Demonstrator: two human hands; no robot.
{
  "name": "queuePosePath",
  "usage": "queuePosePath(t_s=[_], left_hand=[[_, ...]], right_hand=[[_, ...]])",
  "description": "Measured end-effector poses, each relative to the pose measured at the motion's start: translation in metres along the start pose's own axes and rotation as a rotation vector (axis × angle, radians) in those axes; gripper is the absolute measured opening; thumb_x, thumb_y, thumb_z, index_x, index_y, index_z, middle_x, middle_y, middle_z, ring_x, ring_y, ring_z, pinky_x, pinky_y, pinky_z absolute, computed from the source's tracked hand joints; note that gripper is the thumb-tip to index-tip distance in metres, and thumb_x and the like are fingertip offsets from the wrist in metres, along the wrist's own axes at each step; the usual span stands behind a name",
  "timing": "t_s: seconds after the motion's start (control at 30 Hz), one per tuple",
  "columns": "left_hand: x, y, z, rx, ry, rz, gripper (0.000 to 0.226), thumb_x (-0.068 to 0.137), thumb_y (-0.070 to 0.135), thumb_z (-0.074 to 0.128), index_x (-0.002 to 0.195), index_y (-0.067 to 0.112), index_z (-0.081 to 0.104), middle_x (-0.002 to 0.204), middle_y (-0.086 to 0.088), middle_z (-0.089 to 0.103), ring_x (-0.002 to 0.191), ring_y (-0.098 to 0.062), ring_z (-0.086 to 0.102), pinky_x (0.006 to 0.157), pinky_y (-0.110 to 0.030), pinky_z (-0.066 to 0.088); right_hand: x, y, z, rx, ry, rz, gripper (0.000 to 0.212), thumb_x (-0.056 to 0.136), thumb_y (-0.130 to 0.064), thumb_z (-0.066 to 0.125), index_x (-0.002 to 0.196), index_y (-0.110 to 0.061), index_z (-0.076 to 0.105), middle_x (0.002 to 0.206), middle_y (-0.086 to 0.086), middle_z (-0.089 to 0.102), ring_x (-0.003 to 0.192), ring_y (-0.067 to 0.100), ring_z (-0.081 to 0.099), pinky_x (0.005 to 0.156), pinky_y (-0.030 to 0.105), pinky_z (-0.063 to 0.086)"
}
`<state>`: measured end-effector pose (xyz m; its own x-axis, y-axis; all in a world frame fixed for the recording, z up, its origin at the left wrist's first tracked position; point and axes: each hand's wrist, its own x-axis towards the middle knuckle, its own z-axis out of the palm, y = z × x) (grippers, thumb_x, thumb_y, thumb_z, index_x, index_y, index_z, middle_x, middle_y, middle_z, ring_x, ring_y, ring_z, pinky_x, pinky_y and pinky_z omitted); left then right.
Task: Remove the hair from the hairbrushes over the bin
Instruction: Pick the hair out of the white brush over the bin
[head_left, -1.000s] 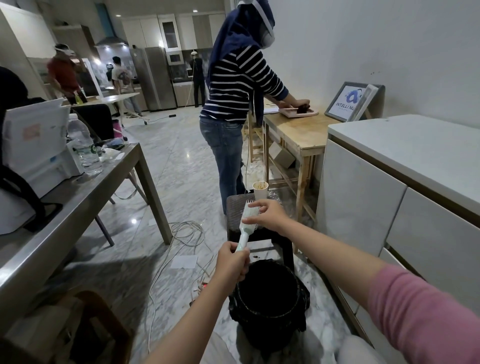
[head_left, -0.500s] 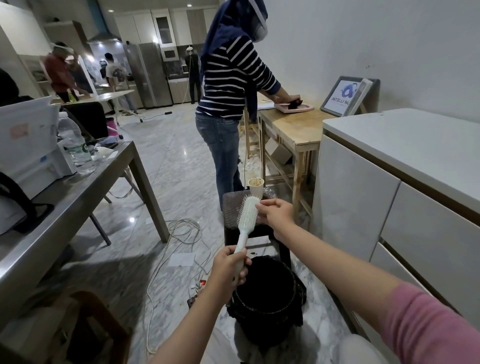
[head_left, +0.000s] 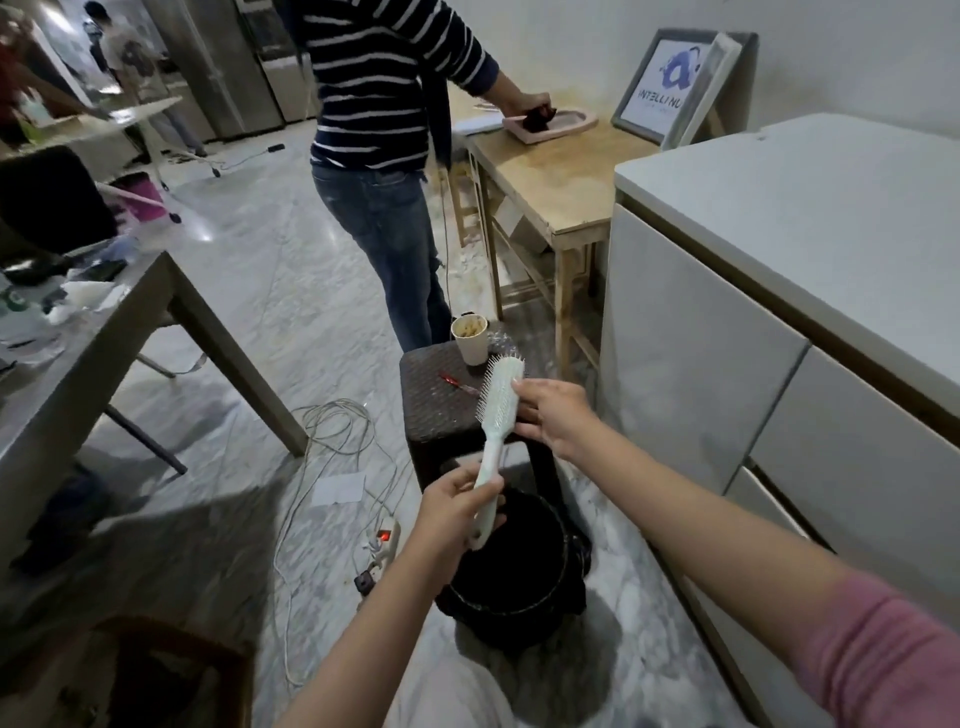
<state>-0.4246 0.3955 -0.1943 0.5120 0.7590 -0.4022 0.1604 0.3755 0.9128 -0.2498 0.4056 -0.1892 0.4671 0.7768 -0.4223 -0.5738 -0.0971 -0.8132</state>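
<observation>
A pale mint plastic hairbrush (head_left: 497, 415) was held tilted above the round black bin (head_left: 511, 571). Its handle was gripped by the curled fingers of the left hand (head_left: 457, 512), while its head's back edge was pinched by the right hand (head_left: 553, 415).

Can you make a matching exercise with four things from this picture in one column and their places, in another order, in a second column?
Things:
1. brush
2. bin
3. cup
4. frame

Places:
A. on the dark stool
B. on the floor, under the hands
C. leaning on the wall, on the wooden table
D. held by the left hand at the handle, right hand at the head

Pairs: 1-D, 2-B, 3-A, 4-C
</observation>
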Motion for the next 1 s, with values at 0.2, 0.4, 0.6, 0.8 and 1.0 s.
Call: queuePosePath(t_s=[0.2, 0.4, 0.6, 0.8, 1.0], left_hand=[[0.009, 0.074, 0.05, 0.136, -0.018, -0.055, 0.012, 0.089, 0.007, 0.063, 0.098, 0.011, 0.069, 0.075, -0.003, 0.061, 0.067, -0.017, 0.057, 0.058, -0.026, 0.048], [-0.006, 0.167, 0.13, 0.232, -0.127, -0.012, 0.013, 0.087, 0.004, 0.066, 0.087, 0.016, 0.07, 0.075, -0.002, 0.067, 0.065, -0.014, 0.06, 0.057, -0.025, 0.047], [-0.031, 0.23, 0.224, 0.369, -0.305, 0.097, 0.024, 0.083, 0.007, 0.072, 0.105, -0.001, 0.07, 0.08, -0.012, 0.064, 0.062, -0.014, 0.061, 0.054, -0.023, 0.048], [-0.061, 0.232, 0.329, 0.521, -0.465, 0.219, 0.032, 0.077, 0.01, 0.077, 0.107, 0.003, 0.068, 0.074, -0.003, 0.063, 0.054, -0.005, 0.058, 0.048, -0.017, 0.045], [-0.11, 0.189, 0.429, 0.634, -0.673, 0.298, 0.026, 0.073, 0.01, 0.08, 0.093, 0.0, 0.067, 0.067, 0.001, 0.061, 0.059, -0.012, 0.057, 0.059, -0.022, 0.046]], right_hand=[[-0.001, -0.076, -0.009, 0.015, 0.145, -0.015, 0.026, 0.088, -0.01, 0.065, 0.109, 0.004, 0.062, 0.103, 0.018, 0.07, 0.093, 0.029, 0.07, 0.079, 0.046, 0.059], [-0.048, -0.196, -0.035, 0.051, 0.271, -0.085, 0.004, 0.088, -0.01, 0.064, 0.088, -0.007, 0.062, 0.109, 0.023, 0.068, 0.1, 0.035, 0.068, 0.091, 0.052, 0.053], [-0.11, -0.297, -0.106, 0.106, 0.396, -0.188, 0.003, 0.088, -0.007, 0.064, 0.088, -0.005, 0.061, 0.098, 0.018, 0.068, 0.078, 0.026, 0.069, 0.072, 0.042, 0.059], [-0.19, -0.344, -0.201, 0.158, 0.6, -0.275, 0.019, 0.087, -0.006, 0.065, 0.104, 0.002, 0.062, 0.104, 0.019, 0.07, 0.09, 0.03, 0.07, 0.068, 0.038, 0.06], [-0.278, -0.341, -0.303, 0.197, 0.826, -0.327, 0.012, 0.087, -0.007, 0.065, 0.097, -0.002, 0.062, 0.104, 0.018, 0.069, 0.086, 0.029, 0.068, 0.067, 0.036, 0.058]])
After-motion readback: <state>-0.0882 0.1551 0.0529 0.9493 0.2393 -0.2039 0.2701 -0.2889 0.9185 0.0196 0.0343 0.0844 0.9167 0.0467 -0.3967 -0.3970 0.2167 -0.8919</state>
